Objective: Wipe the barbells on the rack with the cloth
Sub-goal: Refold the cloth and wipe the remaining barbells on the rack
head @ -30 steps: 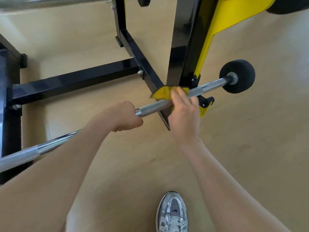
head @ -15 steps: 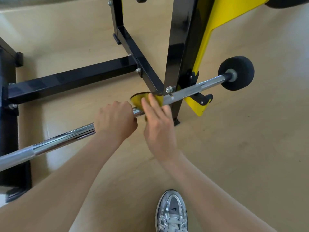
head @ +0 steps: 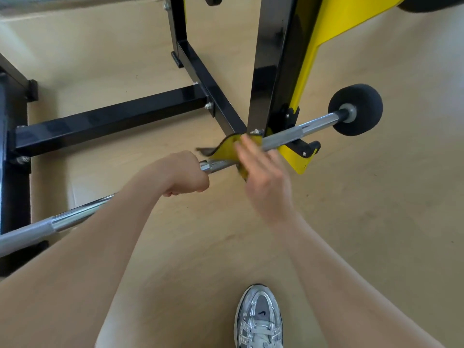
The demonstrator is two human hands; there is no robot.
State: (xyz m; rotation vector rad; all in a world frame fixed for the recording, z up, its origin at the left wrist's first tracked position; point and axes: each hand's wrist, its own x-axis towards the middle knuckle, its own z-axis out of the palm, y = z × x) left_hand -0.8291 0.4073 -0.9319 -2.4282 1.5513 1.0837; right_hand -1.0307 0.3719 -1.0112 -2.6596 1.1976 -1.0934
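A chrome barbell [head: 296,133] runs from lower left to upper right and rests on the yellow hook of the black rack [head: 273,71]. A small black weight plate [head: 359,114] sits at its far end. My left hand [head: 180,172] grips the bar in a fist near its middle. My right hand [head: 263,177], blurred by motion, holds a yellow cloth [head: 228,149] wrapped over the bar just right of the left hand, beside the rack upright. The cloth's dark edge flaps out to the left.
Black rack base beams [head: 108,121] cross the tan floor at left and behind the bar. A yellow bracket [head: 326,28] rises at upper right. My silver sneaker [head: 259,320] stands at the bottom. Another bar [head: 75,1] lies blurred along the top edge.
My right hand slid the cloth left along the bar toward the left hand, then back right toward the rack upright. The left hand kept its grip.
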